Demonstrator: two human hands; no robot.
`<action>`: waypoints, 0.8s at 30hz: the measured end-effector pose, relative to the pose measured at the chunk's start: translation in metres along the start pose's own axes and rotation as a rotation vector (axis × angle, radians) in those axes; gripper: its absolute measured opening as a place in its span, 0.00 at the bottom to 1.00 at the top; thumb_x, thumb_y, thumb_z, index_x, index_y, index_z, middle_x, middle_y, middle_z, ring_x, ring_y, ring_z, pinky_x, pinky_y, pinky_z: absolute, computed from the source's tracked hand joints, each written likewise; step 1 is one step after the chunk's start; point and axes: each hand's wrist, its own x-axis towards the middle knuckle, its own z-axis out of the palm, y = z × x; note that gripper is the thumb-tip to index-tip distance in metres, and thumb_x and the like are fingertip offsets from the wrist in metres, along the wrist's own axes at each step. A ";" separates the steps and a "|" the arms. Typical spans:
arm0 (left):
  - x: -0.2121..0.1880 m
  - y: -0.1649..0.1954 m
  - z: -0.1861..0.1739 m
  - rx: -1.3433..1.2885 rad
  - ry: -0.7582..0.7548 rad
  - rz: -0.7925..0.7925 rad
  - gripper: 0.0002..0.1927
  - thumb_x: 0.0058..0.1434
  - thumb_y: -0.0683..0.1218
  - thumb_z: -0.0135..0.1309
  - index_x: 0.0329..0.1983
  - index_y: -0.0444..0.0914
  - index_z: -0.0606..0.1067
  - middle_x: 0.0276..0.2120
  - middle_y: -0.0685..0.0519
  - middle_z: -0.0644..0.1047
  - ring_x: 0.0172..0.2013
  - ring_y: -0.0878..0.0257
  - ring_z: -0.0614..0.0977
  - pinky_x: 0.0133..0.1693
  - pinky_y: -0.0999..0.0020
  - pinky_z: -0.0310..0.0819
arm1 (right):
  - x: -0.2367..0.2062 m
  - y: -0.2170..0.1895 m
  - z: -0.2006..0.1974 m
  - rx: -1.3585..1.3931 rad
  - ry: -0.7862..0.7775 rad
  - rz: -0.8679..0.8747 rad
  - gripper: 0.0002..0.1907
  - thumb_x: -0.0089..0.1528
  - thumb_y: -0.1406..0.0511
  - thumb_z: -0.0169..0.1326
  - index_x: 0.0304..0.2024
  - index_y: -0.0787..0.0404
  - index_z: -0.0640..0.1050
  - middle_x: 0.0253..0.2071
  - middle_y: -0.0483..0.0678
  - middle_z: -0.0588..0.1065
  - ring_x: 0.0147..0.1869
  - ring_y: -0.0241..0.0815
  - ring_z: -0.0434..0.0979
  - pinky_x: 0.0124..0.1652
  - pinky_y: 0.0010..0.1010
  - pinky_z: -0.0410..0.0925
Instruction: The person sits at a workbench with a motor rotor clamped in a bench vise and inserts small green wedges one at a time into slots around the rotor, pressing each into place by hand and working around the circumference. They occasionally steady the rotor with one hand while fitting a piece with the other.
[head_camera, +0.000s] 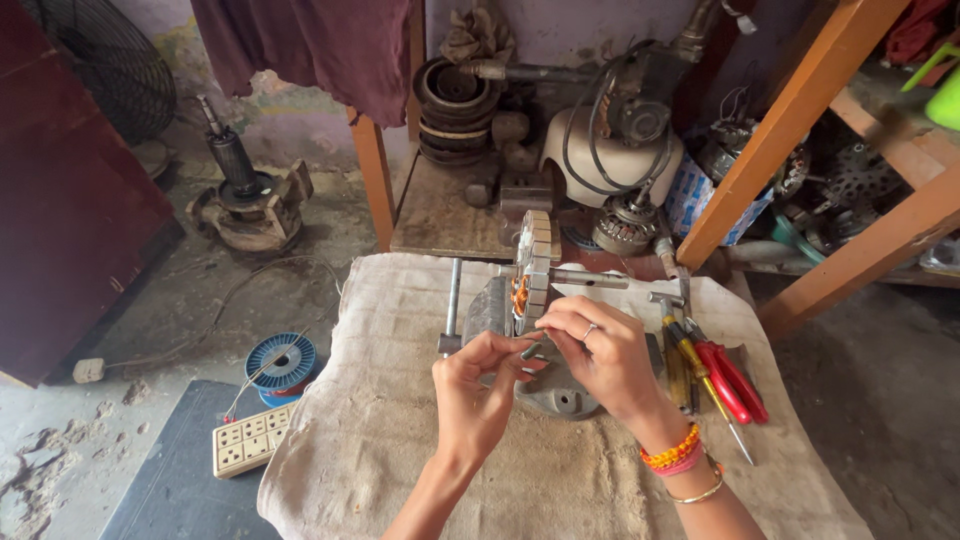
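Observation:
A round metal stator (534, 262) with copper windings stands on edge in a grey winding stand (560, 396) on a burlap cloth (400, 420). My left hand (478, 388) and my right hand (603, 352) meet just below the stator's rim, fingertips pinched together on something small and thin at the core; what it is stays too small to tell. The right wrist wears orange and pink bangles. A metal shaft (590, 279) sticks out to the right of the stator.
Red-handled pliers (735, 378), a yellow screwdriver (700, 372) and a hammer (668, 300) lie right of the hands. A blue wire spool (281, 362) and a white power strip (251, 440) sit on the floor at left. Motor parts crowd a wooden shelf (800, 120) behind.

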 end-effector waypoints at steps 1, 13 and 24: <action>0.000 0.000 0.000 -0.006 0.002 -0.006 0.08 0.62 0.30 0.48 0.37 0.28 0.79 0.40 0.47 0.86 0.36 0.64 0.89 0.37 0.73 0.84 | -0.001 0.001 0.000 0.019 0.000 0.007 0.08 0.56 0.73 0.62 0.38 0.61 0.80 0.39 0.47 0.79 0.41 0.47 0.82 0.39 0.34 0.73; -0.005 -0.003 0.006 0.069 -0.027 -0.016 0.05 0.63 0.32 0.51 0.35 0.28 0.78 0.42 0.47 0.86 0.36 0.64 0.89 0.36 0.73 0.85 | -0.008 0.007 -0.008 0.031 -0.032 0.073 0.05 0.59 0.71 0.60 0.38 0.62 0.80 0.40 0.48 0.79 0.42 0.47 0.82 0.41 0.33 0.74; 0.022 0.003 -0.005 -0.359 -0.060 -0.026 0.03 0.68 0.35 0.47 0.36 0.30 0.69 0.48 0.40 0.82 0.46 0.53 0.87 0.42 0.63 0.87 | 0.024 0.008 -0.027 0.025 -0.321 0.060 0.11 0.52 0.69 0.62 0.36 0.61 0.76 0.47 0.49 0.75 0.46 0.51 0.80 0.42 0.37 0.72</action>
